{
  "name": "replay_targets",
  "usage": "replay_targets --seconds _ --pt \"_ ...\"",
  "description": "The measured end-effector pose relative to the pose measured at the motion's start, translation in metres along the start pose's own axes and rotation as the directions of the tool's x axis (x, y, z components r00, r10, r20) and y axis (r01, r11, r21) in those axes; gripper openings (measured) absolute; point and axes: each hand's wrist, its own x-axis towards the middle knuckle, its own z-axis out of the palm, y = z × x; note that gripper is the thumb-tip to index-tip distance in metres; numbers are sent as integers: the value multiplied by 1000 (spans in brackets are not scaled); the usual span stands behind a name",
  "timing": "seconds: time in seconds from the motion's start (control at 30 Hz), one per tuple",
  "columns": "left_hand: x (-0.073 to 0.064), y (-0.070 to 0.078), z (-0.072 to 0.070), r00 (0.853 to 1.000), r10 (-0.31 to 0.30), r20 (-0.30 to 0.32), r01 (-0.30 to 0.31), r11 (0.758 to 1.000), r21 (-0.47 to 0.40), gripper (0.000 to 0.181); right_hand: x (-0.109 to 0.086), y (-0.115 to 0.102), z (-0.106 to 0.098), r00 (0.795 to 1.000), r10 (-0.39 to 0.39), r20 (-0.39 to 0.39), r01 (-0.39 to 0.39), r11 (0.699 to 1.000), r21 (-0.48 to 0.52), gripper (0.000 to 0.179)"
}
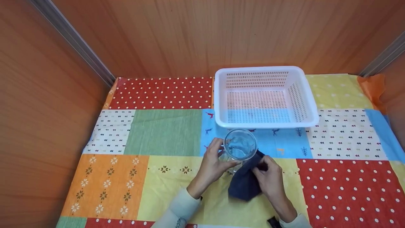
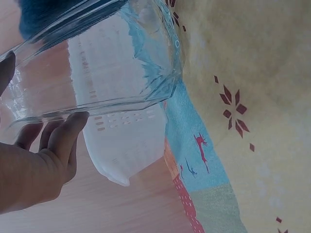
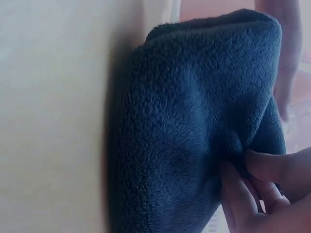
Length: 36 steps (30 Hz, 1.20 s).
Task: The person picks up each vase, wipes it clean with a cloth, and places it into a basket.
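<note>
A clear glass jar (image 1: 240, 144) with a wide round mouth stands upright in the head view, in front of the basket. My left hand (image 1: 212, 164) grips its left side, thumb at the near side and fingers round the far side. The left wrist view shows the fingertips of the left hand (image 2: 51, 150) against the glass wall (image 2: 121, 104). My right hand (image 1: 269, 174) pinches a folded dark blue fluffy cloth (image 1: 245, 183) at the jar's right side. In the right wrist view the thumb and fingers bunch the cloth (image 3: 189, 111), which hides part of the left hand.
A white perforated plastic basket (image 1: 267, 124) sits just behind the jar. A patchwork-patterned tablecloth (image 1: 164, 133) covers the table. Wooden panels (image 1: 202, 34) rise at the back and both sides. An orange cloth corner (image 1: 373, 91) bunches up at the far right.
</note>
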Motion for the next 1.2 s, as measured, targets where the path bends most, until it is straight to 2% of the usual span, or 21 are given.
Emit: replay_targets --seconds 0.17,0.43,0.57,0.87,1.2 --pt "0 0 1 1000 -3 -5 3 1000 1 63 2 12 2 999 12 52 -10 999 -31 27" --pt "-1 -3 2 999 41 -18 -40 998 43 66 3 20 3 997 11 72 -3 993 -116 28" --pt "-1 -3 2 999 44 -22 -43 998 50 66 3 19 2 997 15 75 -6 994 -111 28" --pt "-2 -2 1 999 35 -23 -34 999 29 65 -1 10 2 999 19 27 -19 1000 -24 28" --pt "-1 -2 1 1000 24 -17 -24 1000 3 59 1 -29 -8 998 -14 -57 23 987 162 22"
